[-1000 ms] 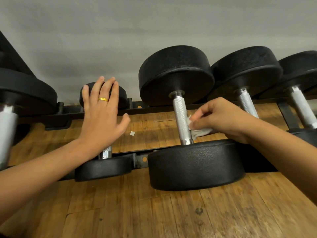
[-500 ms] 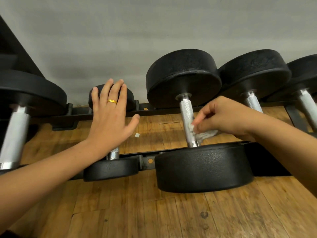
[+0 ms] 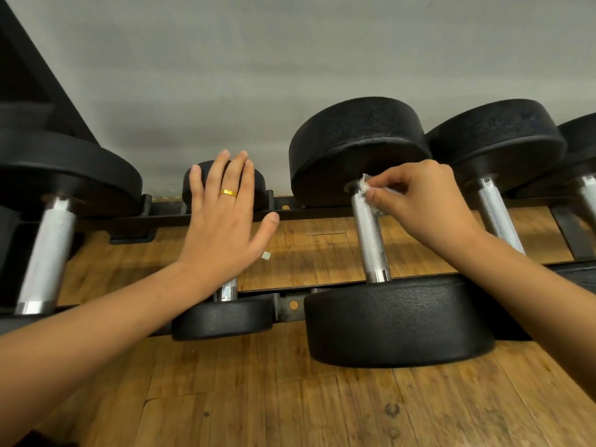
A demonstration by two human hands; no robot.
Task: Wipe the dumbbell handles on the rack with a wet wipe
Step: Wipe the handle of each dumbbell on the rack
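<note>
A large black dumbbell lies across the low rack (image 3: 290,211), its knurled silver handle (image 3: 369,240) running from the far head (image 3: 358,146) to the near head (image 3: 400,324). My right hand (image 3: 419,201) pinches a crumpled white wet wipe (image 3: 367,188) against the far end of that handle, just under the far head. My left hand (image 3: 222,214), wearing a gold ring, hovers flat with fingers spread over a small dumbbell (image 3: 222,317), hiding most of its handle.
Another dumbbell handle (image 3: 48,250) lies at the left, and two more handles (image 3: 498,214) to the right. A grey wall rises behind the rack. Wooden floor (image 3: 290,398) runs underneath, with a small white scrap (image 3: 266,255) on it.
My right hand has slid the wipe from the near end of the large dumbbell's handle up to its far end. My left hand has stayed open over the small dumbbell.
</note>
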